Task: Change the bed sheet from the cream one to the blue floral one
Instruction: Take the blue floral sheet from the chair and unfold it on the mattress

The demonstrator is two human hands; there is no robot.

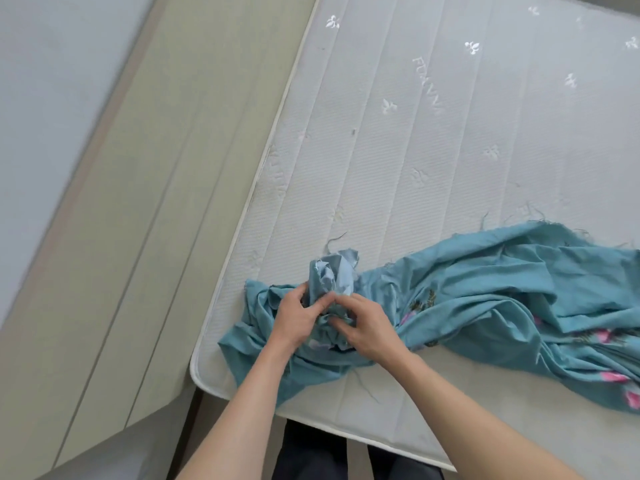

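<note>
The blue floral sheet [485, 289] lies crumpled across the near part of the bare white mattress [398, 133], trailing off to the right with pink flowers showing. A knotted, bunched corner of it sticks up near the mattress's near left corner. My left hand [298, 315] grips that bunch from the left, and my right hand [363, 323] pinches the fabric from the right, fingers touching the left hand's. No cream sheet is in view.
A pale green padded headboard or bed panel [145, 202] runs along the mattress's left side, with a light wall [52, 81] beyond it. The mattress's near edge [346, 434] is by my legs, which show in dark trousers below.
</note>
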